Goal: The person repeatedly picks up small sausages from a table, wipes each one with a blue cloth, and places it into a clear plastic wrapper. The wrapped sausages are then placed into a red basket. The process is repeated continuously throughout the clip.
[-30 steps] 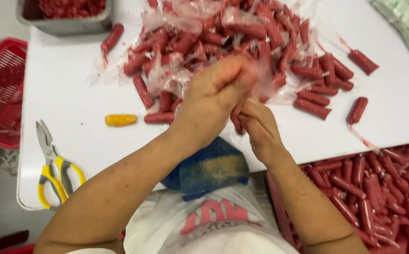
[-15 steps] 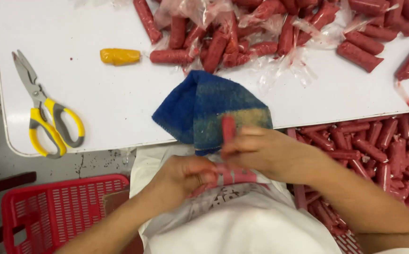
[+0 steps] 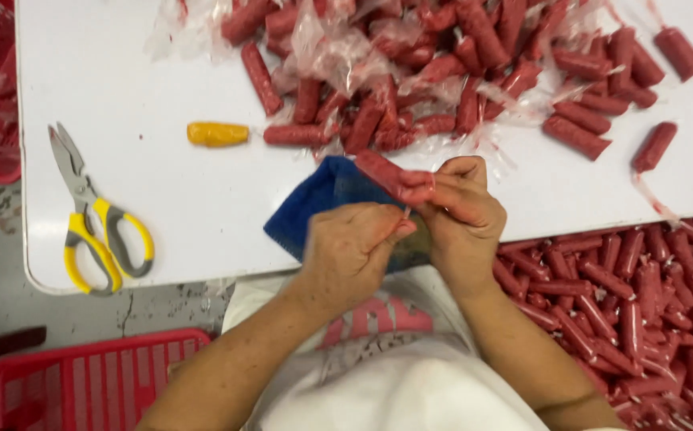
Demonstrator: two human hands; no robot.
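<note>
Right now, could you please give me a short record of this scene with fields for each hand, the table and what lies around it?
right hand: holds a red sausage above the table edge
left hand: fingers pinch at the sausage's end
cloth: blue, on the table edge under the hands
table: white; sausage pile with clear wrappers, yellow piece, scissors
right side: bin of sausages
lower left: red basket

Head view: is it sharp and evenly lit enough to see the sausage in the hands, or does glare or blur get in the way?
Head view: light is even and soft, with only faint shadows on the white table. No strong glare, just mild sheen on the plastic wrappers. The sausage pinched by the right hand is slightly soft. The left hand and scissors read clearly.
</note>
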